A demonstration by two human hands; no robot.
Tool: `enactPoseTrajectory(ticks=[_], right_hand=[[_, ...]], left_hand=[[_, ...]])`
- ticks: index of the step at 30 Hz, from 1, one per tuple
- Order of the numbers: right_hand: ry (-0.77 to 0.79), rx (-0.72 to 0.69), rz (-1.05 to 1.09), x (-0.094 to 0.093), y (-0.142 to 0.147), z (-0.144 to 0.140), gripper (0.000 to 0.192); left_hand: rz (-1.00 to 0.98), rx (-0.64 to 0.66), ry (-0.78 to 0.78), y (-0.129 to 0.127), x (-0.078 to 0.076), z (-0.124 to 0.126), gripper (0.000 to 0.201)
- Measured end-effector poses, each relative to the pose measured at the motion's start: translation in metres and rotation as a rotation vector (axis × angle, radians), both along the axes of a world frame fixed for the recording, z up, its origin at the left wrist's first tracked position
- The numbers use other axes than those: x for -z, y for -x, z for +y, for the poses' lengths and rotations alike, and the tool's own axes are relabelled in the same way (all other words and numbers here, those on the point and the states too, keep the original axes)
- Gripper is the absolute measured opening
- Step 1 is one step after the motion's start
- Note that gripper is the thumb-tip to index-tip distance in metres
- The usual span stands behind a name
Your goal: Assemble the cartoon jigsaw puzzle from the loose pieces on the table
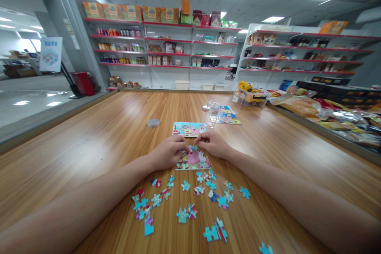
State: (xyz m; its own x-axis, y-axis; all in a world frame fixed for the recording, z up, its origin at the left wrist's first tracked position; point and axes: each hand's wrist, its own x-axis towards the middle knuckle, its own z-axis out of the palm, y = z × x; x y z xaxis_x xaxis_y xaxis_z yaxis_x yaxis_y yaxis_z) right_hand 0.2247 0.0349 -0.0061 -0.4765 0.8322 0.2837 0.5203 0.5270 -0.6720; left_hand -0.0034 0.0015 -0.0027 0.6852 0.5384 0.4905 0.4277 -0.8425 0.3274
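Observation:
A partly assembled jigsaw puzzle point(193, 159) with a pink figure lies on the wooden table between my hands. My left hand point(171, 151) rests at its left side, fingers curled in over the upper left part; whatever they pinch is hidden. On the other side, my right hand point(214, 145) has bent fingers a little apart, tips near the puzzle's top edge by a light blue piece point(194, 148). Just beyond lies a printed picture card point(187, 129). Loose puzzle pieces are scattered closer to me, including a blue one point(245, 192) and a blue-pink one point(149, 226).
A round metal lid point(153, 122) lies far left of the card. Beyond my right hand are another puzzle point(226, 118), a clear jar point(213, 108) and a bin with a yellow toy truck point(253, 97). Packaged goods point(300, 105) line the right edge; stocked shelves point(166, 39) stand behind.

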Motion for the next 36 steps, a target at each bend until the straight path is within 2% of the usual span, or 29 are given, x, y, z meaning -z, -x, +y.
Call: enactPoseTrajectory(ticks=[36], right_hand=[[-0.028,-0.020,-0.027,-0.0016,0.0019,-0.0023,0.017]], left_hand=[[-0.005,0.016,-0.016,0.0007,0.0024,0.0013,0.034]])
